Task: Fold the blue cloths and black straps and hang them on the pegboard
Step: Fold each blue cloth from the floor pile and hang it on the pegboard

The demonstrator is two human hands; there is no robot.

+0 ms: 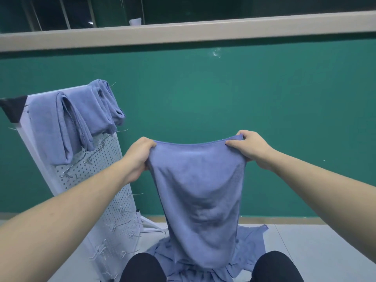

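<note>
Plain room w/ green wall point(244, 98), tiled floor point(325, 241)

The held cloth point(200, 192) was a soft periwinkle blue, same as the folded cloths point(81, 119) at upper left. The pegboard point(97, 174) was white, dotted with dark holes. The wall point(244, 94) was deep green, the ledge point(183, 30) beige, the floor point(317, 241) pale grey, and the strap point(13, 107) at far left black.
</note>
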